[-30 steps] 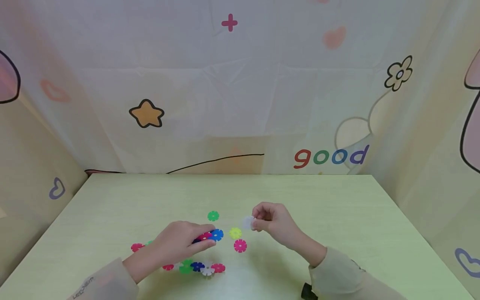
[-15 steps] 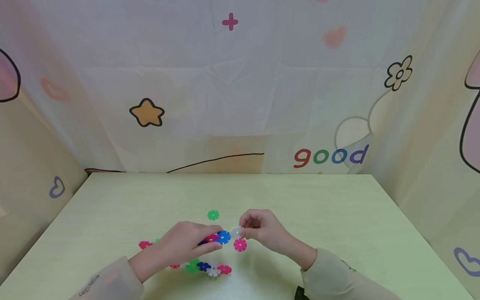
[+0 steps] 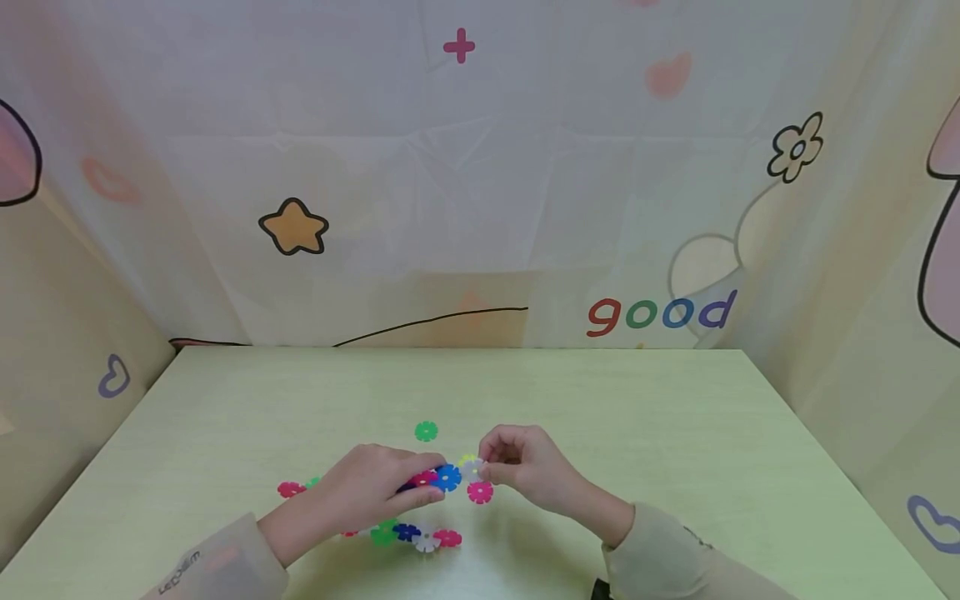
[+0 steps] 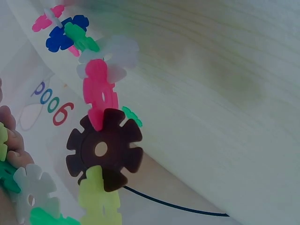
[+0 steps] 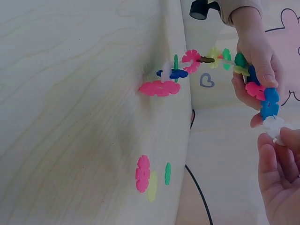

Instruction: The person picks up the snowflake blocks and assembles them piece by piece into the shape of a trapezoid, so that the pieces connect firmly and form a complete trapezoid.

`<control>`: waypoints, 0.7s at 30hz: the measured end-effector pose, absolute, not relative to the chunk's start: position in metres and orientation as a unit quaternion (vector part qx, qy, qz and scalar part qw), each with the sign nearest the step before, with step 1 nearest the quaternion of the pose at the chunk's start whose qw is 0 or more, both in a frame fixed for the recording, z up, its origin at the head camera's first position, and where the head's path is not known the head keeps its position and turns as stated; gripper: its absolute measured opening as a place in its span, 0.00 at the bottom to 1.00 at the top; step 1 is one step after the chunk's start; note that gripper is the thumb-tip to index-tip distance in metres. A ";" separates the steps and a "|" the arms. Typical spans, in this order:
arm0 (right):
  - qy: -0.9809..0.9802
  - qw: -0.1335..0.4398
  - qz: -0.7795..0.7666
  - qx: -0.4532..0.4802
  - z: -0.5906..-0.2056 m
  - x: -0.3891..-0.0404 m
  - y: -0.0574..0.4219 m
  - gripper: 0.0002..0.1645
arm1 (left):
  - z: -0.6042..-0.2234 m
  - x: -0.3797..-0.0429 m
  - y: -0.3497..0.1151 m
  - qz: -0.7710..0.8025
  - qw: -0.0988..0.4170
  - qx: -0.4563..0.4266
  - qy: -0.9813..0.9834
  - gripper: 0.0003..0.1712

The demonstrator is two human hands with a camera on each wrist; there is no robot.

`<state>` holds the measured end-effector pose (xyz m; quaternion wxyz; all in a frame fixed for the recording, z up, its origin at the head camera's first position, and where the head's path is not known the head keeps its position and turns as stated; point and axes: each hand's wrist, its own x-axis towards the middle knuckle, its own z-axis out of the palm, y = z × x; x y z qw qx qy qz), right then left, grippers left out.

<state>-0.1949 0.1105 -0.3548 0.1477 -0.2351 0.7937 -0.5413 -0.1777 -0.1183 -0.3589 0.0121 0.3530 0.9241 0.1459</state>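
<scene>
My left hand (image 3: 360, 483) grips a chain of slotted plastic snowflake discs between thumb and fingers. A pink disc (image 3: 423, 478) and a blue disc (image 3: 448, 477) stick out past its fingertips. At the blue end, my right hand (image 3: 532, 467) pinches a white snowflake disc (image 5: 273, 126), its edge against the blue one in the right wrist view. The chain's other part curves away below the left hand, through a dark brown disc (image 4: 117, 140) to a pink end disc (image 5: 161, 89). The palm hides some of the discs.
On the table (image 3: 637, 400) lie loose snowflake discs: a green one (image 3: 426, 431) farther back, a yellow one (image 3: 467, 459) partly behind the white disc, and a pink one (image 3: 480, 492). A printed curtain (image 3: 480, 208) stands behind the table.
My right hand has moved left with the white disc, bringing it from apart up to the blue disc. The left hand and its chain have shifted slightly right.
</scene>
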 end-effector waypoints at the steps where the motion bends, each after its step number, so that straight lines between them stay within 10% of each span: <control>1: 0.795 0.147 -0.541 -0.234 -0.355 -0.194 0.110 0.07 | -0.359 -0.178 -0.118 0.145 0.012 0.353 0.924 0.39; 21: 0.788 0.141 -0.561 -0.213 -0.359 -0.193 0.110 0.07 | -0.360 -0.179 -0.119 0.154 0.016 0.361 0.920 0.35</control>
